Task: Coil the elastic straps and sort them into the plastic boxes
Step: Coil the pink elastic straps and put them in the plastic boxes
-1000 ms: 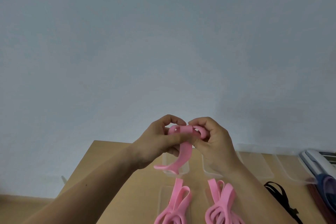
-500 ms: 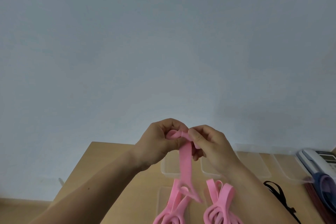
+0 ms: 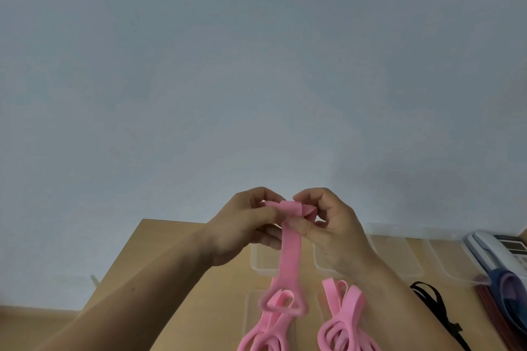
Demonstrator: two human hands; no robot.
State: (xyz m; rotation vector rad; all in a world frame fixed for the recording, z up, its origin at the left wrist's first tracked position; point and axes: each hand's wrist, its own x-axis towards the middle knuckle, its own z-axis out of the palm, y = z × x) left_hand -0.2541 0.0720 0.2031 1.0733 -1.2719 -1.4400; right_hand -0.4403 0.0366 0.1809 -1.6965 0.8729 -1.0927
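Both hands are raised above the wooden bench (image 3: 222, 308). The left hand (image 3: 242, 228) pinches the top end of a pink elastic strap (image 3: 289, 256), and the right hand (image 3: 339, 234) pinches the same folded end just beside it, so each grip is closed on the strap. The strap hangs down between the hands, its lower loop blurred. Below it, two bundles of pink straps (image 3: 342, 322) lie on the bench near clear plastic boxes (image 3: 399, 253). A black strap (image 3: 421, 284) lies to their right.

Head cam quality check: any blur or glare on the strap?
Head view: pink strap is smeared by motion at its dangling lower loop, sharper where left hand and right hand pinch it; head view: soft, even light, no glare.
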